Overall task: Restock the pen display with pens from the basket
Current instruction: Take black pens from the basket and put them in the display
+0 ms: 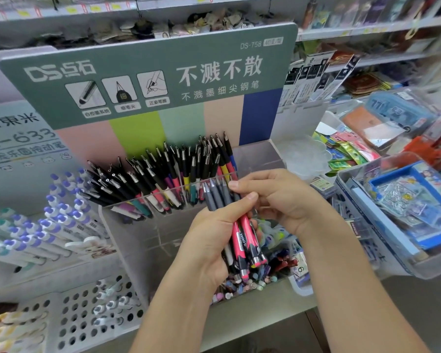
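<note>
The left hand grips a bundle of pens, thumb across the grey grip sections, tips pointing up and away, pink barrels and clickers hanging below the palm. The right hand pinches the upper end of that bundle with curled fingers, apparently separating one pen for placement. The bundle sits just in front of the clear acrylic pen display, level with its front rim, where stocked pens lean tip-up in fanned rows, packed on the left and centre. The rightmost compartment appears empty; that is probably the slot to fill. To perform the step well, keep the left grip firm so the remaining pens do not slide out, draw one pen clear, and match the tip-up orientation of the stocked rows. Whether a basket is in view cannot be determined; loose pens lie below the hands. Obstructions: the leaning stocked pens overhang the front rim, a tray of white and purple pens stands to the left, and a clear bin of packaged goods crowds the right forearm.
</note>
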Demonstrator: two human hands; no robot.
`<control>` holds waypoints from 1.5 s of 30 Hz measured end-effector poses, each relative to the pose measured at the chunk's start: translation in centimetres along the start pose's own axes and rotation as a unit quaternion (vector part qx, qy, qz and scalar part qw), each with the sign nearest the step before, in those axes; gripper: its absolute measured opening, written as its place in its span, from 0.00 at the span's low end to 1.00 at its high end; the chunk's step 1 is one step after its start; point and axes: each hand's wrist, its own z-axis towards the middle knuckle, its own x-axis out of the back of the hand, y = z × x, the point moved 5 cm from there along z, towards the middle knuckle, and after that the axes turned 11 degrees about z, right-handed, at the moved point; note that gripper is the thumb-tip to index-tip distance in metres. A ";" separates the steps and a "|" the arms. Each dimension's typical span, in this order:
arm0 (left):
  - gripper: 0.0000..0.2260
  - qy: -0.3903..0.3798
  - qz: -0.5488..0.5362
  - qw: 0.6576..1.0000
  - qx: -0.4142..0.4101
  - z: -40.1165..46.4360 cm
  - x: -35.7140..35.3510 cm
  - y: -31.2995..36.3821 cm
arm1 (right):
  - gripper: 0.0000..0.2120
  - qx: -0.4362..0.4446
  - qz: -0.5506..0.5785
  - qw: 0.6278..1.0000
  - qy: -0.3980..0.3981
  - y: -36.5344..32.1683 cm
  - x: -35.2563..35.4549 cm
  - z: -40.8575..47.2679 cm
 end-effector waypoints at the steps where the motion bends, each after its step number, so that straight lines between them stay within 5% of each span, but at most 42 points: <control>1: 0.11 -0.012 -0.007 1.000 0.005 -0.1 -0.3 0.0 | 0.05 -0.008 0.030 1.000 -0.003 0.2 0.1 0.1; 5: 0.10 -0.051 -0.075 0.995 0.036 -0.6 -0.6 0.4 | 0.04 0.026 0.260 0.965 0.013 -0.5 0.7 0.6; 9: 0.09 -0.036 -0.126 0.991 0.033 -0.8 0.1 0.8 | 0.04 0.203 0.331 0.917 0.094 -3.4 2.9 1.1; 13: 0.09 -0.021 -0.154 0.988 0.019 -0.7 0.6 0.8 | 0.04 0.394 0.101 0.891 0.202 -6.9 3.8 0.8; 16: 0.11 -0.007 -0.158 0.987 0.009 -0.8 0.7 0.9 | 0.06 0.452 -0.120 0.856 0.221 -7.7 2.5 1.9; 24: 0.10 0.002 -0.173 0.985 0.000 -0.6 1.4 0.9 | 0.03 0.407 -0.318 0.841 0.165 -5.1 -0.6 5.0; 30: 0.09 0.010 -0.193 0.981 0.002 -0.6 1.7 1.1 | 0.01 0.360 -0.248 0.880 0.185 -4.1 0.1 5.8; 39: 0.09 0.035 -0.180 0.983 -0.002 -0.3 1.4 1.1 | 0.06 0.372 -0.231 0.878 0.192 -5.0 0.2 2.4; 45: 0.07 0.041 -0.059 0.995 -0.063 -0.1 0.4 1.1 | 0.14 0.098 -0.135 0.986 -0.004 -1.6 -2.6 -0.9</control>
